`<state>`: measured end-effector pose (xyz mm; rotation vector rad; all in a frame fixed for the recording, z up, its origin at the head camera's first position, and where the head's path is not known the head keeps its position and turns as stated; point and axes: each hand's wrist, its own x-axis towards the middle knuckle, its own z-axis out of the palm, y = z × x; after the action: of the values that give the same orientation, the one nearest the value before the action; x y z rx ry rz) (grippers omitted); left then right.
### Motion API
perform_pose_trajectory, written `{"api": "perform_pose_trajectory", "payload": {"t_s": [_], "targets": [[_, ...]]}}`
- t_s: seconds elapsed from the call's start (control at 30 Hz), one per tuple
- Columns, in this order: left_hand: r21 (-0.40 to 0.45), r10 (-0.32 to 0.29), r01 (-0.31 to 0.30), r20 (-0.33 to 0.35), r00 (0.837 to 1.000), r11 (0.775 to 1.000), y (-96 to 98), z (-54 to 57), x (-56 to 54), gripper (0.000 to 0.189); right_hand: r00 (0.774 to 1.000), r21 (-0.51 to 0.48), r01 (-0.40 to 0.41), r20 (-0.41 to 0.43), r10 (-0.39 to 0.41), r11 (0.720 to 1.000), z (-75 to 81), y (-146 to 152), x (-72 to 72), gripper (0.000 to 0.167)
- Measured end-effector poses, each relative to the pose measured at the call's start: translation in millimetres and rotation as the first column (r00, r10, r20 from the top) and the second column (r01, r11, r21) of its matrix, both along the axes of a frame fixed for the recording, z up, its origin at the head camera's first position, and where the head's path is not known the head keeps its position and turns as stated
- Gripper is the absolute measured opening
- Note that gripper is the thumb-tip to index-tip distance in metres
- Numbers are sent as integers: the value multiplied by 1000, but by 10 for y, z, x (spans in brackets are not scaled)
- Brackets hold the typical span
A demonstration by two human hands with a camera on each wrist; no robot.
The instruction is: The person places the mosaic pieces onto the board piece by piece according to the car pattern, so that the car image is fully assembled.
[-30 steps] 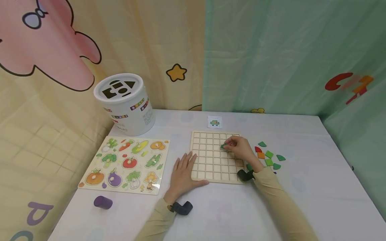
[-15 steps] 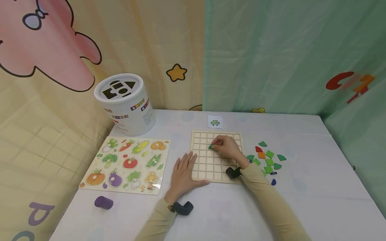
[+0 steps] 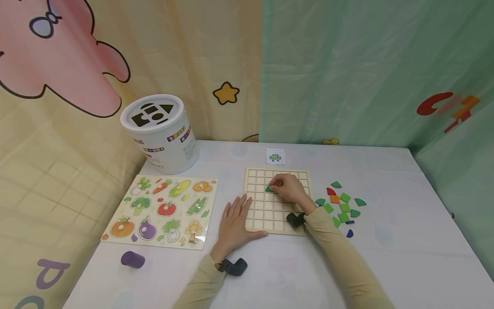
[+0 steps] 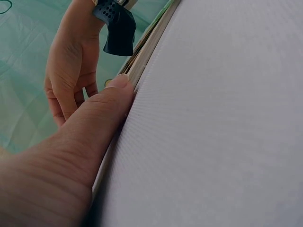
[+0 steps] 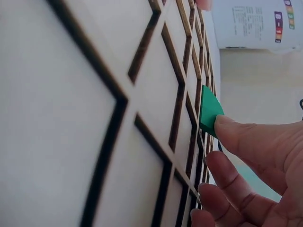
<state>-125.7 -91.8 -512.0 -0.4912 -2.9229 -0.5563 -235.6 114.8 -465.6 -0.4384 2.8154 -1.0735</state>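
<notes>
A wooden grid board [image 3: 270, 214] with square cells lies flat on the table. My right hand [image 3: 289, 188] pinches a green quarter-circle tile [image 5: 209, 111] between thumb and fingers, right at the grid in the upper middle of the board. In the right wrist view the tile's curved edge faces away from the cells. My left hand [image 3: 233, 223] rests with spread fingers on the board's left edge. Its thumb [image 4: 109, 101] lies along the near edge in the left wrist view.
Several loose green, red, orange and blue tiles [image 3: 344, 207] lie right of the board. A small pattern card [image 3: 275, 156] sits behind it. To the left are a vegetable puzzle board [image 3: 158, 210], a white bucket [image 3: 166, 146] and a purple cylinder [image 3: 133, 259].
My right hand has moved left across the board with the green tile, then slowed over one spot. More loose tiles now show behind its sleeve. The left hand has stayed put.
</notes>
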Motion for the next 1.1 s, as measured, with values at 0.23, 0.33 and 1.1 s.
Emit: {"api": "perform_pose_trajectory", "payload": {"t_s": [0.23, 0.33, 1.1], "targets": [[1, 1, -1, -8, 1000, 1000, 1, 3, 1, 112, 1000, 64, 23, 0, -23, 998, 13, -12, 6, 11], [1, 3, -3, -3, 1000, 1000, 1, -3, 1, 113, 999, 96, 35, -6, -35, 995, 19, -22, 3, 10], [4, 2, -2, 2, 1000, 1000, 2, -54, -13, 113, 985, -63, 67, -153, -76, 996, -42, 774, 495, 21]]}}
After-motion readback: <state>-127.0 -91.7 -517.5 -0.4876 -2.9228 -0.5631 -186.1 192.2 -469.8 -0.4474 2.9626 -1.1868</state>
